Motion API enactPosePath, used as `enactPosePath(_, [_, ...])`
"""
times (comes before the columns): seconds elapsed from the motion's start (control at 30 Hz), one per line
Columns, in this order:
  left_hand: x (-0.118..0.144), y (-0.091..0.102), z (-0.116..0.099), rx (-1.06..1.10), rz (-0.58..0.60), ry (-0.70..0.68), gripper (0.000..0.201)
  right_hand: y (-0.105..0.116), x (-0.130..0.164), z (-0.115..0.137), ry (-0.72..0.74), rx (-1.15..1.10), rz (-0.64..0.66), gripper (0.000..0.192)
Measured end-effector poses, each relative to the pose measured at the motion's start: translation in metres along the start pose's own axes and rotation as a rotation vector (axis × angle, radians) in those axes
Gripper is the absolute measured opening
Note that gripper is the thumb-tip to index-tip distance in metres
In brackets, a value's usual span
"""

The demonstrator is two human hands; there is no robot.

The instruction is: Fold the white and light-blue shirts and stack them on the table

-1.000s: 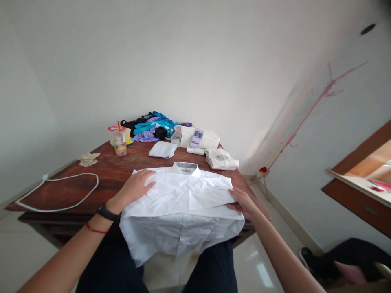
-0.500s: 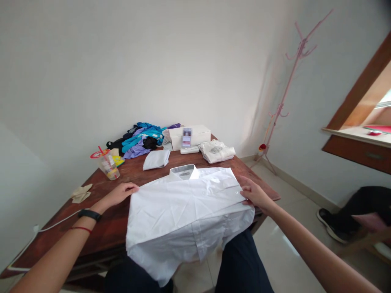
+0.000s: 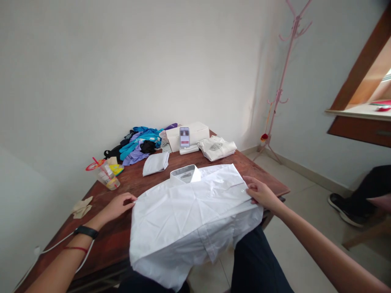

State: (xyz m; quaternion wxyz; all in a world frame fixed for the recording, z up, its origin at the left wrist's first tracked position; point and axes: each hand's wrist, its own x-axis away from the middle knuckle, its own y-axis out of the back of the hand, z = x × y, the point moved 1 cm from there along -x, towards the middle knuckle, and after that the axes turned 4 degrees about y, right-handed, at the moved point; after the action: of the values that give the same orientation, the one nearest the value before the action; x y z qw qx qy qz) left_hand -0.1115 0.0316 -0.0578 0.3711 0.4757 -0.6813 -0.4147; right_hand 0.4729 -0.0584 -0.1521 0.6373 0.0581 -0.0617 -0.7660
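Note:
A white collared shirt [image 3: 186, 207] is spread over the front of the wooden table [image 3: 113, 228], its collar toward the wall and its lower part hanging past the near edge above my knees. At the shirt's left edge, my left hand [image 3: 120, 206] pinches the cloth between thumb and fingertips. My right hand [image 3: 261, 193] grips the opposite edge, close to a small round button. The fingers of that hand partly hide the cloth they hold.
Behind the shirt are a folded light cloth [image 3: 155, 163], a folded white garment [image 3: 216, 148], a phone [image 3: 184, 137] propped against a white box [image 3: 200, 132], and piled clothes [image 3: 137, 144]. A plastic cup [image 3: 108, 179] stands left. A coat rack [image 3: 282, 77] and a person's shoe [image 3: 345, 209] are right.
The view has tilted and shifted slightly. Both hands stay at the shirt's edges, and the shirt's right side appears a little farther right.

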Motion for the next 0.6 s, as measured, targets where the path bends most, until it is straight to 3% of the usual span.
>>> enactPosePath(0.27, [-0.011, -0.001, 0.013, 0.073, -0.051, -0.008, 0.029, 0.000, -0.002, -0.004, 0.031, 0.004, 0.004, 0.056])
enactPosePath(0.6, [-0.036, -0.007, 0.016, 0.010, -0.028, 0.252, 0.016, 0.001, 0.005, -0.011, 0.124, 0.126, -0.060, 0.047])
